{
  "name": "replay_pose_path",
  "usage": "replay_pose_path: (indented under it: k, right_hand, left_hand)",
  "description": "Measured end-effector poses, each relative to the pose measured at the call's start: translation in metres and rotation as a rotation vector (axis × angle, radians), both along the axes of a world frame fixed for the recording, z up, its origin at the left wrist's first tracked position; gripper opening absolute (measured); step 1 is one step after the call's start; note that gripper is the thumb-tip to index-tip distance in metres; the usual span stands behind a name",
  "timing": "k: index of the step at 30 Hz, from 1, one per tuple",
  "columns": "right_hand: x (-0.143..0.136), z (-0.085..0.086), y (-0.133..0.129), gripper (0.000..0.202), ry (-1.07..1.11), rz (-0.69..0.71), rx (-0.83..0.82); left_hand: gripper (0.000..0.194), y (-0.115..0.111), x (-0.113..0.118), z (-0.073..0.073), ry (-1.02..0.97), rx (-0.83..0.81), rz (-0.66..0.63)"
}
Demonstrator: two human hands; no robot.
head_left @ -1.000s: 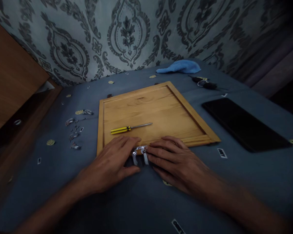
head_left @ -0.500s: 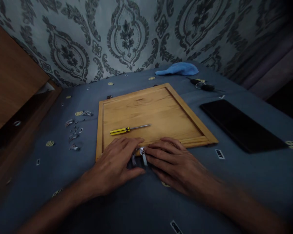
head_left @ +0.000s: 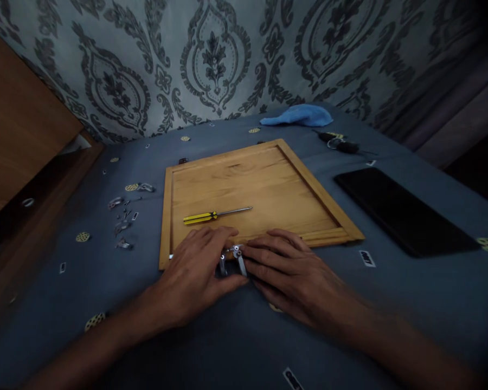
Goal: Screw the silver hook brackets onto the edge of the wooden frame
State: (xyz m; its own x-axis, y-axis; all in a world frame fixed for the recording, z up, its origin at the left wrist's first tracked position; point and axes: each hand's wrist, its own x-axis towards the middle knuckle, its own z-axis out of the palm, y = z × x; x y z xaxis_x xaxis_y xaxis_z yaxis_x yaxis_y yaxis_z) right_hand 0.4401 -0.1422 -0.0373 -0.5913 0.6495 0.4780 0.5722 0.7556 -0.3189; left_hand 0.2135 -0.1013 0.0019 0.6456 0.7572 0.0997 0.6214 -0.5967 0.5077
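At the near edge of a framed wooden panel, a metal cabinet hinge with two arms sits between my hands. My left hand curls over the edge from the left; its fingers and thumb close around the hinge. From the right, my right hand presses its fingertips against the same hinge, fingers close together. Its thumb is partly hidden below. A screwdriver with a yellow and black handle lies on the panel just beyond my fingers.
Several loose hinges and small screws lie left of the panel. To the right are a black flat slab, dark keys or cord with a ring and a blue cloth. A wooden cabinet stands at left.
My left thumb has shifted slightly right, toward the hinge arm. The right hand stays nearly still. Panel and screwdriver keep their places.
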Motion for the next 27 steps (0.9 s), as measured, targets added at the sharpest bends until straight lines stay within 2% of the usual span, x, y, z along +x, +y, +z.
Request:
replay_pose_path:
  k: [6, 13, 16, 20, 23, 27]
  right_hand:
    - [-0.001, 0.001, -0.001, 0.031, -0.003, -0.001, 0.000]
    - [-0.001, 0.002, 0.000, 0.028, 0.023, 0.013, -0.002]
    - [-0.002, 0.003, 0.000, 0.030, 0.031, 0.012, -0.022]
    - [-0.002, 0.005, 0.001, 0.033, 0.040, 0.015, -0.045]
    - [-0.002, 0.006, 0.001, 0.032, 0.052, 0.015, -0.047]
    - [-0.002, 0.007, 0.001, 0.029, 0.059, 0.015, -0.052]
  left_hand:
    - [0.049, 0.000, 0.000, 0.001, 0.010, -0.024, 0.011]
    - [0.051, 0.000, 0.001, -0.001, -0.001, -0.023, 0.010]
    - [0.061, 0.002, -0.003, 0.003, 0.029, -0.017, -0.004]
    - [0.077, 0.004, -0.011, 0.012, 0.121, 0.016, -0.088]
    - [0.077, 0.005, -0.015, 0.016, 0.141, 0.025, -0.096]
    - [0.072, 0.003, -0.016, 0.013, 0.138, 0.006, -0.094]
